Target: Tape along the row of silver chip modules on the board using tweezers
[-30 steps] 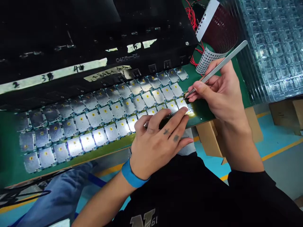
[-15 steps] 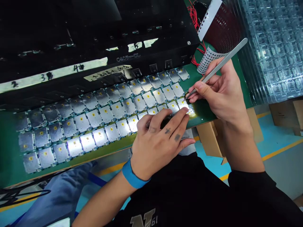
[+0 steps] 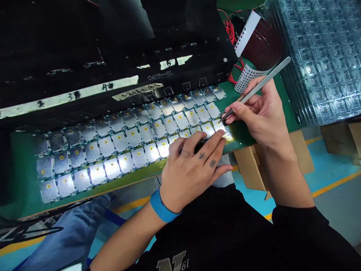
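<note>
My right hand pinches a pair of metal tweezers. Their tip meets the yellow mark on a silver plate near the right end of the front row. My left hand, with a blue wristband, lies over that row, two fingers stretched out to the plate's lower edge and the others bent. Between its fingers shows a dark patch I cannot make out. Rows of silver-plated circuit boards, each bearing a small yellow mark, run leftward along the green bench top.
Behind the boards stands a black machine housing with rocker switches and handwritten tape labels. Red wires and a curled perforated strip sit at the back right, beside stacked clear plastic trays. Below the bench are cardboard boxes.
The view has shifted slightly, so the boards and housing appear farther right. The tweezers' upper end is a little lower; their tip stays at the same plate. My left hand rests in nearly the same place.
</note>
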A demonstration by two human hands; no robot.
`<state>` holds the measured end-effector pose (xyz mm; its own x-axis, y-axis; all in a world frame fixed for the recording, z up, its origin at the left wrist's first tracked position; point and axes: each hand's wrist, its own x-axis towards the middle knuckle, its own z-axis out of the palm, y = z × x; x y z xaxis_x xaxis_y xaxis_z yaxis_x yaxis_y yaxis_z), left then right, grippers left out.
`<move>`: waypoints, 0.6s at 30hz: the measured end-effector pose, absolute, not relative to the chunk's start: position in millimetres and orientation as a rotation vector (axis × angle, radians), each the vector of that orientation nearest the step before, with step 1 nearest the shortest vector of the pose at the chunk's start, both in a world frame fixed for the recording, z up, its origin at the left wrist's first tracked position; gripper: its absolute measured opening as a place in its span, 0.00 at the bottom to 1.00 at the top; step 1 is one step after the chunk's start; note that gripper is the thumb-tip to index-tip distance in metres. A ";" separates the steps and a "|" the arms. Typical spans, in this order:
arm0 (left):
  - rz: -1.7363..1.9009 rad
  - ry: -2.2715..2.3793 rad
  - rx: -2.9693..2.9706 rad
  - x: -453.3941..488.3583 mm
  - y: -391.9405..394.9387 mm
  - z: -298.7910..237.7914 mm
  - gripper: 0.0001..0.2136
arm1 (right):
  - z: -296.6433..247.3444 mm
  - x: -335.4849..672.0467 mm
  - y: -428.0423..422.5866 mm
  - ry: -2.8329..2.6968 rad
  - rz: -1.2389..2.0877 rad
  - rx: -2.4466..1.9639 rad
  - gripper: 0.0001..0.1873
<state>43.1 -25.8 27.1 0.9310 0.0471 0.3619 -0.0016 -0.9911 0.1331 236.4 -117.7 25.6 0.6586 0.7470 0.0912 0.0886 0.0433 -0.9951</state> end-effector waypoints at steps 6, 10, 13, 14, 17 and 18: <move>0.570 0.038 2.993 45.2 -26.3 23.5 0.23 | 16.7 243.0 -117.8 -0.779 0.581 -1.425 0.25; 0.585 0.037 3.018 46.8 -27.0 18.2 0.23 | 8.3 242.9 -115.5 -0.808 0.564 -1.394 0.25; 0.588 0.042 3.030 47.9 -28.2 13.3 0.24 | 3.0 240.1 -122.4 -0.819 0.482 -1.404 0.23; 0.581 0.046 3.034 48.2 -28.6 11.7 0.24 | 3.3 240.3 -128.2 -0.826 0.413 -1.422 0.22; 0.557 0.057 3.039 49.5 -29.1 7.4 0.25 | 13.5 247.8 -153.6 -0.962 0.111 -1.601 0.18; 0.554 0.056 3.039 50.0 -29.0 5.9 0.25 | 19.1 252.3 -162.4 -1.071 0.018 -1.708 0.15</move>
<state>50.0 -29.0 5.9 0.9350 0.0450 0.3517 0.0263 -0.9980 0.0576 252.3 -162.4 19.1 0.5961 0.6518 0.4689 0.6359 -0.0268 -0.7713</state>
